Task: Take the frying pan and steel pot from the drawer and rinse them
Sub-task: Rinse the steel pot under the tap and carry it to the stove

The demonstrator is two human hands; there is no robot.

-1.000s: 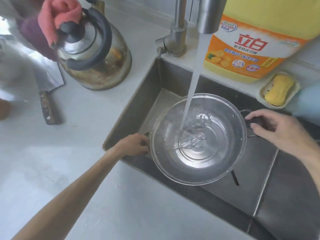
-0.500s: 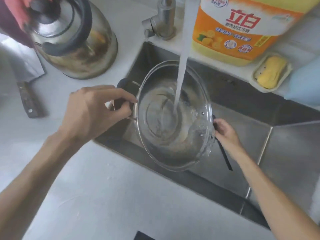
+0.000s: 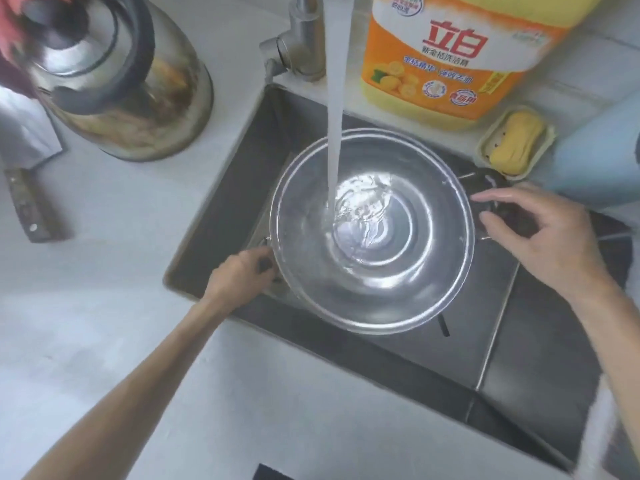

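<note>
The steel pot (image 3: 408,282) is held level over the dark sink (image 3: 221,216), mouth up. Water from the tap (image 3: 301,46) streams into it and pools at the bottom. My left hand (image 3: 239,278) grips the pot's left handle. My right hand (image 3: 540,237) holds the black right handle. A thin dark handle (image 3: 443,325) pokes out from under the pot, most likely the frying pan lying in the sink, otherwise hidden.
A steel kettle (image 3: 114,81) stands on the white counter at the upper left, with a cleaver (image 3: 24,174) beside it. Behind the sink are a big orange detergent jug (image 3: 446,64) and a yellow soap bar in a dish (image 3: 516,143).
Half a second ago the pot was tipped on its side, pouring water out. It is now level again under the stream and both hands have returned to its side handles.
</note>
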